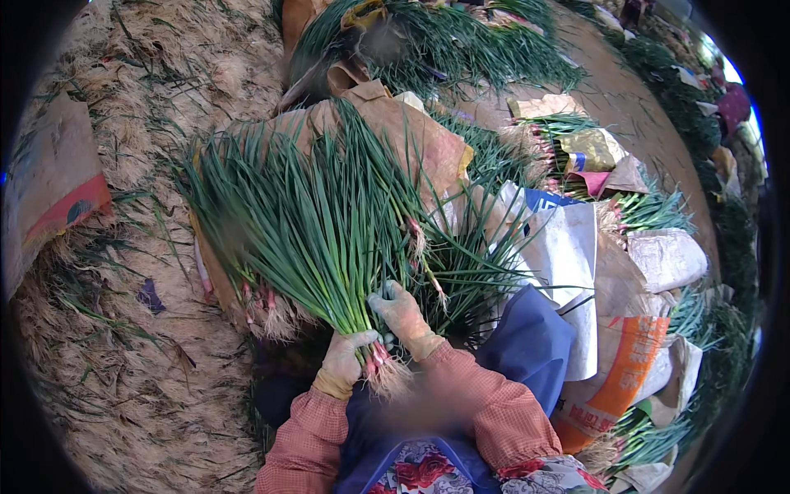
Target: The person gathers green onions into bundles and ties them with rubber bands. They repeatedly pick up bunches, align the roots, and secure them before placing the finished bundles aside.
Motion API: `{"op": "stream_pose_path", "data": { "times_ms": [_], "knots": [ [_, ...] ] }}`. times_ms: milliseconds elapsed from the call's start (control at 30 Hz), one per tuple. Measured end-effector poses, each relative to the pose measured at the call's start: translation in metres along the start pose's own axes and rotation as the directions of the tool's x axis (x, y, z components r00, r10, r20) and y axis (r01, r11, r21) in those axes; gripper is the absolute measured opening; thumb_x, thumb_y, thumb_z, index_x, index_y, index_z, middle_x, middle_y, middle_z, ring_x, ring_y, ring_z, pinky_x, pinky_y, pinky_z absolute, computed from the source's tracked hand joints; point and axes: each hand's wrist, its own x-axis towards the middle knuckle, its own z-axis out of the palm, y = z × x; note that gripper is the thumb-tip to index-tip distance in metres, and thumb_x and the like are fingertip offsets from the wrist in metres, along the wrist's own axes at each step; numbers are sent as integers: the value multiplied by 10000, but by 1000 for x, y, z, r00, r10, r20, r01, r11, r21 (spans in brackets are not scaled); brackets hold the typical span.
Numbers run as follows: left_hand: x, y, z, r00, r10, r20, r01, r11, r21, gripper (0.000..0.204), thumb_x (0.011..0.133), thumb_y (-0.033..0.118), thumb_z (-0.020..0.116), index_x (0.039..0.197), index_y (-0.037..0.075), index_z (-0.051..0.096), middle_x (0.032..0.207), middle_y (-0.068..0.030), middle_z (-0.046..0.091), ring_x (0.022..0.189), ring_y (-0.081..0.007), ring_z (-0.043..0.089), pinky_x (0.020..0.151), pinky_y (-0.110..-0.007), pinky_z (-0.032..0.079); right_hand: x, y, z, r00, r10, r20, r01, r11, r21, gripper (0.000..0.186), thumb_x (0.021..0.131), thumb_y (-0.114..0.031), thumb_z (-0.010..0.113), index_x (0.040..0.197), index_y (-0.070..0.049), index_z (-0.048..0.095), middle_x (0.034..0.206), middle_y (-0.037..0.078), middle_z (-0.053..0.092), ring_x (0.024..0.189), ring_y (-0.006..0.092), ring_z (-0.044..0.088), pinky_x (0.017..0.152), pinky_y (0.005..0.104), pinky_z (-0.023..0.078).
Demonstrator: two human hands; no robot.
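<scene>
A bunch of spring onions point(350, 263) with long green leaves, pinkish bulbs and pale hairy roots point(387, 377) is held over my lap, leaves fanning away from me. Around the stalks, just above the bulbs, my gloved left hand point(341, 360) is closed. My gloved right hand point(401, 314) is closed against the right side of the same stalks, a little higher up; some of its fingers are hidden. Beyond the bunch, more spring onions lie on a brown sack point(411, 136), and a few with reddish bulbs point(414, 230) show close to my right hand.
Straw-like root trimmings point(140, 329) cover the ground at left, with a flattened sack piece point(70, 169) there. To the right lie white sacking point(576, 272), an orange-printed sack point(621, 370) and wrapped onion bundles point(576, 152). A large green heap point(444, 45) sits at the back.
</scene>
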Motion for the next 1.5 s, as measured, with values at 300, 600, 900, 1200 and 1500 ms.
{"op": "stream_pose_path", "data": {
  "times_ms": [300,600,900,1200,1500],
  "knots": [
    [-17,-2,38,977,162,-141,-174,981,-82,500,786,27,541,1281,52,475,813,-114,582,663,-207,588,601,-333,524,14,-35,-32,996,-76,-36,78,653,754,367,1005,-244,399,1197,23,563,484,-76,265,387,63,220,380,240,191],
    [-15,15,28,982,175,76,-157,967,-200,596,771,43,560,1347,4,412,925,-165,646,719,-205,608,591,-318,523,88,-62,-74,955,-173,-241,-135,473,-871,464,841,-418,616,1163,-84,600,1075,207,649,1075,360,589,909,433,445],
    [40,51,27,992,75,98,-78,997,20,309,831,37,501,1105,-80,583,872,-178,650,838,-259,639,779,-337,540,13,-23,-70,740,-595,313,563,296,-771,266,846,-290,653,1059,-131,639,816,148,677,748,350,654,632,424,523],
    [42,15,32,989,145,-31,-147,987,-61,147,797,0,581,917,-85,592,734,-184,629,604,-263,636,533,-329,534,18,-40,-59,999,-39,9,37,833,-552,687,833,-318,684,1355,35,412,1089,200,636,1006,258,617,893,323,463],
    [36,0,31,993,108,-43,-110,992,-63,161,796,-46,557,952,-77,588,716,-164,623,526,-257,614,444,-330,512,55,25,-57,943,-289,-164,217,910,-352,354,857,-183,636,1115,51,570,971,182,660,863,281,649,772,364,497]
  ]
}}
